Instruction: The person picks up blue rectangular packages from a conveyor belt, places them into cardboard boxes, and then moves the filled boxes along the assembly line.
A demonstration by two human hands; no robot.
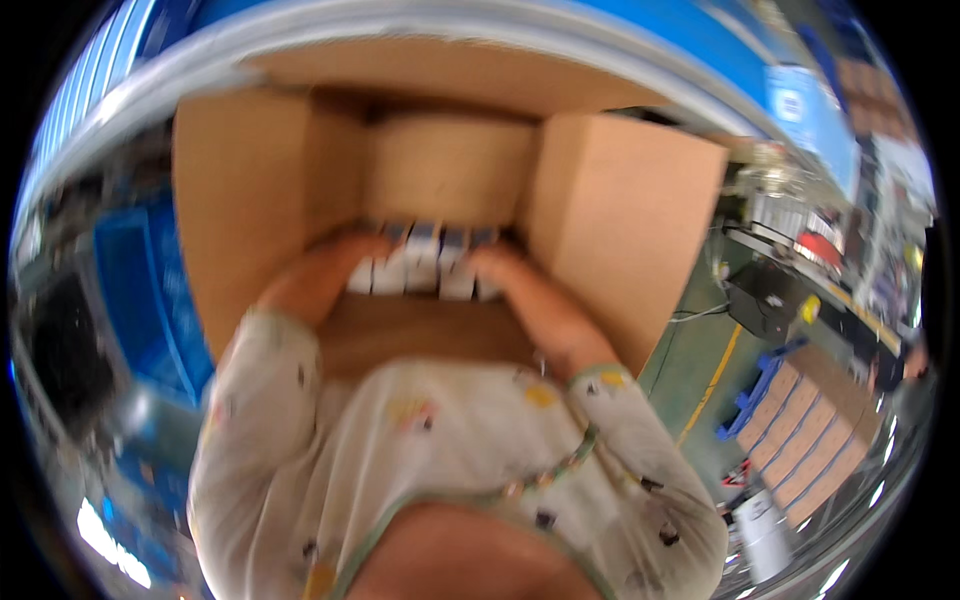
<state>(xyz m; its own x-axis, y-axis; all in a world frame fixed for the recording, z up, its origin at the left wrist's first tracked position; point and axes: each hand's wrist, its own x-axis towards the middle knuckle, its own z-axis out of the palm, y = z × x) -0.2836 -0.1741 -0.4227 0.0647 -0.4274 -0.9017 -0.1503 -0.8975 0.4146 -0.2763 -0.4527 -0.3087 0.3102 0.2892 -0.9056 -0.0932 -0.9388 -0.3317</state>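
Observation:
A large open cardboard box (pixel 455 160) stands in front of me with its flaps spread outward. Inside, by the far wall, sits a row of several small white boxes (pixel 424 268) with dark blue parts on their far side. My left hand (pixel 368 246) closes on the left part of the row, and my right hand (pixel 490 264) closes on the right part, so the row is held between them. Motion blurs the fingers, and some fingertips are hidden against the boxes.
On the left is a blue plastic bin (pixel 150 300). A pale metal rail (pixel 420 22) runs behind the cardboard box. To the right are a black container (pixel 765 300), a stack of cardboard on a blue pallet (pixel 810 425) and a yellow floor line (pixel 712 385).

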